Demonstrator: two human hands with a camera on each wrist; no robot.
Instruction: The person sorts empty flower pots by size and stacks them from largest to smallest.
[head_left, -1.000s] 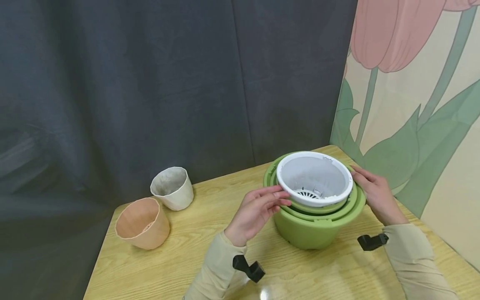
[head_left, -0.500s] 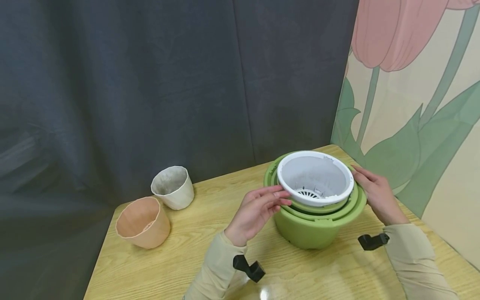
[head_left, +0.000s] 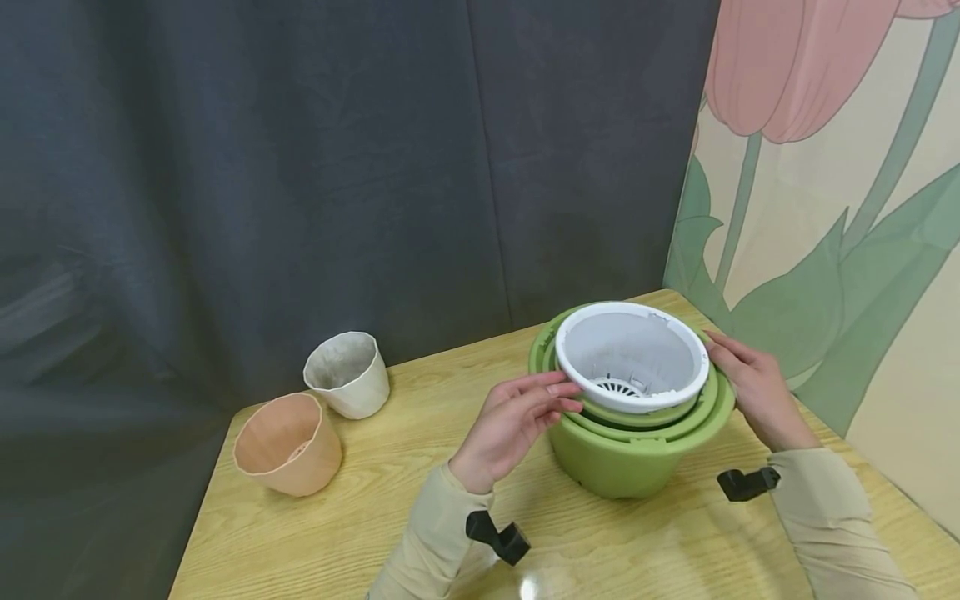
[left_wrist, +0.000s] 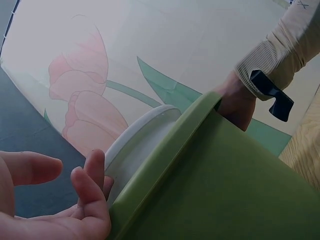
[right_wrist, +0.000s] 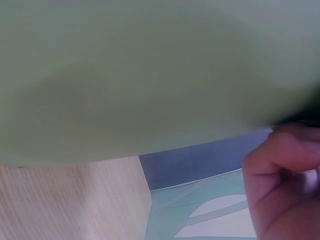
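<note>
A white plastic pot (head_left: 633, 350) with a slotted bottom sits on top of a stack of green pots (head_left: 618, 462), nested one inside another. The stack stands on the wooden table. My left hand (head_left: 510, 417) rests its fingertips at the near left rim of the white pot; in the left wrist view its thumb (left_wrist: 35, 167) is apart from the pots. On the far right side my right hand (head_left: 753, 387) has its fingers at the rims. In the right wrist view, bent fingers (right_wrist: 280, 157) lie right at the green rim, their tips hidden.
To the left on the table (head_left: 420, 467) stand a peach pot (head_left: 300, 467) and, just behind it, a small whitish pot (head_left: 356, 392), both tilted in view. A dark curtain (head_left: 337, 167) hangs along the back edge. A tulip-painted wall (head_left: 892, 333) borders the right side.
The head view has shifted very slightly. Both hands stay at the rims of the stacked pots, with no other visible change.
</note>
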